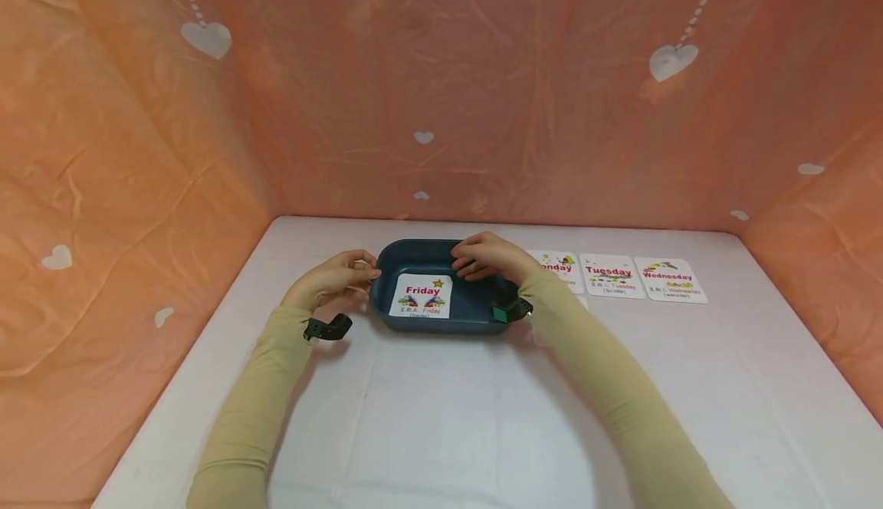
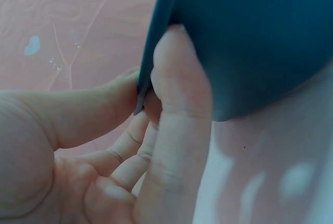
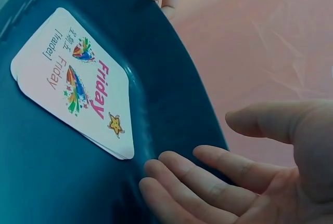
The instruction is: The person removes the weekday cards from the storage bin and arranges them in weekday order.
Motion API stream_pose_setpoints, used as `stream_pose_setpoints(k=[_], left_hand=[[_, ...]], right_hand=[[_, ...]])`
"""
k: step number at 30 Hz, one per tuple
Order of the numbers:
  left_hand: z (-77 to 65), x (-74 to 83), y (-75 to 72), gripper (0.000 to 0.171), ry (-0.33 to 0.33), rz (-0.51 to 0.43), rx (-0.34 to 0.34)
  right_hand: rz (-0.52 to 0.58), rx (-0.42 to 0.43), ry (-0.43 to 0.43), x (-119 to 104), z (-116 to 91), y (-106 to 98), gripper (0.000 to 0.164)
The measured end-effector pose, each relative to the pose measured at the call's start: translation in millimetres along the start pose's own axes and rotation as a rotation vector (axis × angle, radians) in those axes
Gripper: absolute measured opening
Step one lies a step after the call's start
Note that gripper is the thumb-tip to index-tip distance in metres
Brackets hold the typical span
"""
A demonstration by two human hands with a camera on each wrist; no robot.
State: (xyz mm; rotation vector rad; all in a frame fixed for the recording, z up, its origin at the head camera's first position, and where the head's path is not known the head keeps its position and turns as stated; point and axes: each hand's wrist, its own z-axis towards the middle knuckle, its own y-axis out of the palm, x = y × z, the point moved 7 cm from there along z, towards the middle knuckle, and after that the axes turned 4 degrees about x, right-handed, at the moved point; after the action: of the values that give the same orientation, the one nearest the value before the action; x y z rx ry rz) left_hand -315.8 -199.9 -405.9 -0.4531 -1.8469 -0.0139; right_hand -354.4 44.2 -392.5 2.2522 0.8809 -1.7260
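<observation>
A dark blue tray [image 1: 476, 306] with rounded corners stands on the white table. Inside its left half lies a small stack of white cards, a "Friday" card [image 1: 422, 296] on top. My left hand [image 1: 334, 275] pinches the tray's left rim between thumb and fingers, as the left wrist view shows. Over the tray's right part is my right hand [image 1: 491, 254], fingers relaxed and apart from the cards, holding nothing. In the right wrist view its fingers [image 3: 208, 180] hover beside the stack; whether they touch the tray wall I cannot tell.
Right of the tray, a row holds a "Monday" card [image 1: 562, 267], a "Tuesday" card [image 1: 612, 276] and a "Wednesday" card [image 1: 671, 280]. My right sleeve [image 1: 586, 340] covers most of another card below them. Orange cloth [image 1: 483, 110] with hearts walls the table's back and sides.
</observation>
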Motion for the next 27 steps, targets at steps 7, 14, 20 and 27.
stream_pose_setpoints(k=[7, 14, 20, 27], left_hand=[[-0.5, -1.4, -0.5, 0.025, -0.025, 0.013, 0.013], [-0.8, -2.3, 0.0, 0.026, -0.030, 0.016, 0.013], [-3.1, -0.3, 0.9, 0.024, -0.007, 0.016, 0.005], [-3.0, -0.6, 0.5, 0.021, -0.006, 0.018, 0.012]], right_hand=[[-0.024, 0.019, 0.068, 2.3, 4.4, 3.0, 0.040], [-0.064, -0.001, 0.132, 5.4, 10.0, 10.6, 0.041], [-0.087, -0.012, 0.136, 4.6, 9.8, 14.5, 0.043], [-0.100, -0.055, 0.134, 3.7, 11.7, 21.9, 0.042]])
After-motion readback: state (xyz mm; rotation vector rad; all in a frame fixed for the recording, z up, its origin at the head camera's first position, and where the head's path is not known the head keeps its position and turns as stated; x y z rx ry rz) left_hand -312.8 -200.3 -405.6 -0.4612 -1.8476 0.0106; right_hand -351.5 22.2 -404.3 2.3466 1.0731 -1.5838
